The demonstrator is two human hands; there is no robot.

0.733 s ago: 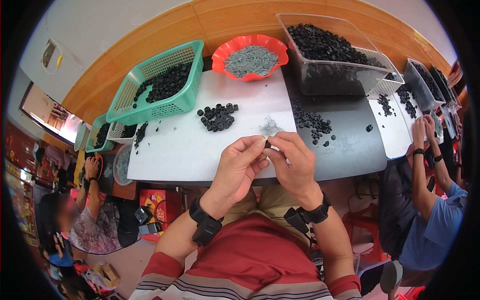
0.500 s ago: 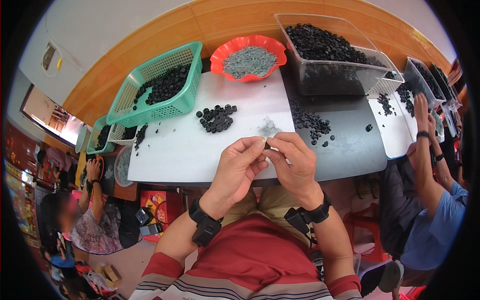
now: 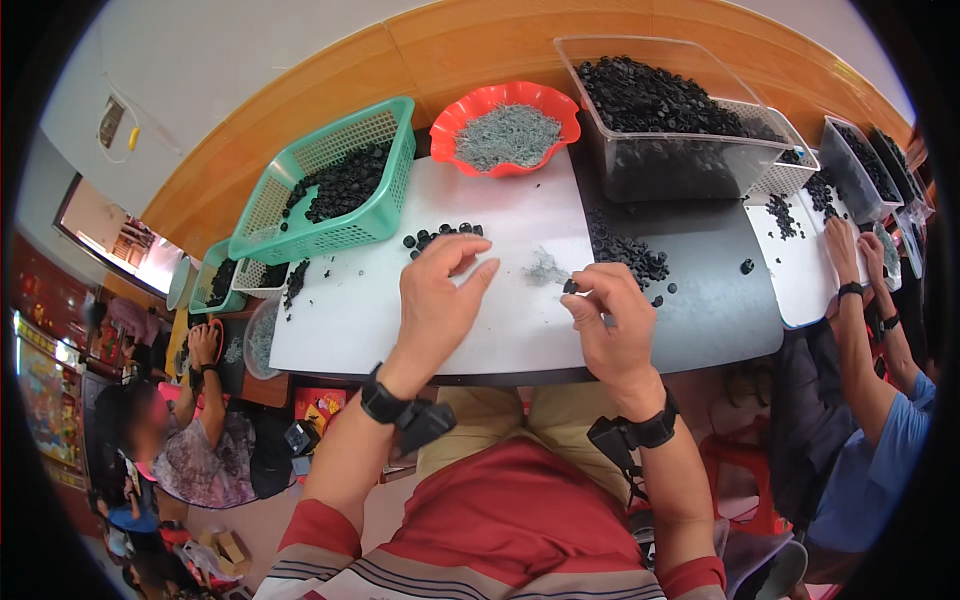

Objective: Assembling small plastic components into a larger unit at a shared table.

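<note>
My left hand (image 3: 440,300) hovers over the white sheet (image 3: 340,320), its thumb and fingers apart and nothing visible between them. Just beyond its fingertips lies a cluster of small black round parts (image 3: 445,232), partly hidden by the hand. Toward the right, my right hand (image 3: 612,318) pinches one small black part (image 3: 571,287) at its fingertips. A little heap of thin grey pins (image 3: 545,268) lies beside that hand. Further right, loose black pieces (image 3: 632,258) are scattered on the dark tabletop.
A green basket (image 3: 330,240) of black parts, a red scalloped bowl (image 3: 570,130) of grey pins and a clear bin (image 3: 680,170) full of black pieces line the back. Co-workers' hands (image 3: 842,250) work at the right; another person's hand (image 3: 203,343) is at the left.
My hands have come apart from each other. The left moved up and left toward the black cluster; the right shifted right, keeping the small black part. The view has shifted slightly.
</note>
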